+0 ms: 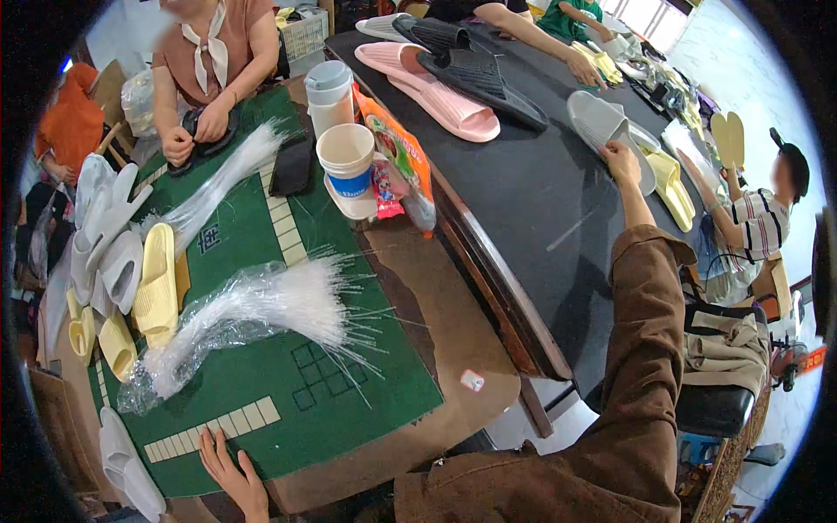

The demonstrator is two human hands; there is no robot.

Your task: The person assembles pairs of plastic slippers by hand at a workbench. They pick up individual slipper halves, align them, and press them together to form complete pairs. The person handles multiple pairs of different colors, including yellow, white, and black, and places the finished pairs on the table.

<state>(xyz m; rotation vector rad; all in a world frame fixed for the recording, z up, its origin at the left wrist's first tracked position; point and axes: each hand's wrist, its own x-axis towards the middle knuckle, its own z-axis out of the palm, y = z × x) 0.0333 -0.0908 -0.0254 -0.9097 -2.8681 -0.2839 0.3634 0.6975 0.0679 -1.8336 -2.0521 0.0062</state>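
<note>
My right arm reaches far across the black table (540,200). The fingers of my right hand (621,162) are closed on the edge of a grey slide slipper (595,119). Beside it lie a pale yellow slipper (671,190) and another grey one, partly hidden. At the near edge of the green mat (375,410), my left hand (234,475) rests with its fingers spread, holding nothing. A bundle of thin clear plastic strands (301,301) in a clear bag lies beyond that hand. Yellow slippers (157,288) and grey slippers (122,266) are heaped along the mat's left side.
Pink slippers (427,91) and black slippers (488,83) lie on the black table. Paper cups (346,157), an orange packet (399,144) and a dark phone (292,166) stand between the tables. A person (214,52) handles a black slipper opposite; others work at right.
</note>
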